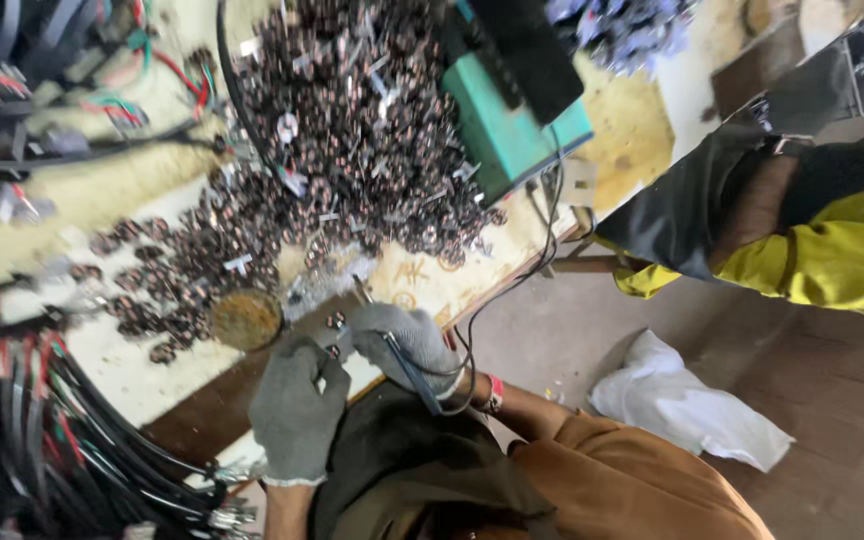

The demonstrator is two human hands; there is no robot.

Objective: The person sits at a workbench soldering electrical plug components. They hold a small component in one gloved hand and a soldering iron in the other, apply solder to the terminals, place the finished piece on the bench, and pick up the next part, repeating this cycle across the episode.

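We see the bench (152,200) filling the left of the frame, with a large heap of small coppery parts (352,130) at top centre and a green box (512,130) just right of it. Lower centre, our right hand (407,340), gloved grey, has its fingers closed around a soldering iron (392,345). Our left hand (297,410), also gloved, pinches a small part (335,322) at the iron's tip, beside a rusty round tin (245,318).

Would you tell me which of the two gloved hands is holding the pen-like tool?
The right hand holds the thin tool, its tip pointing at the bench; the left hand holds no tool, only pinching a small part beside it.
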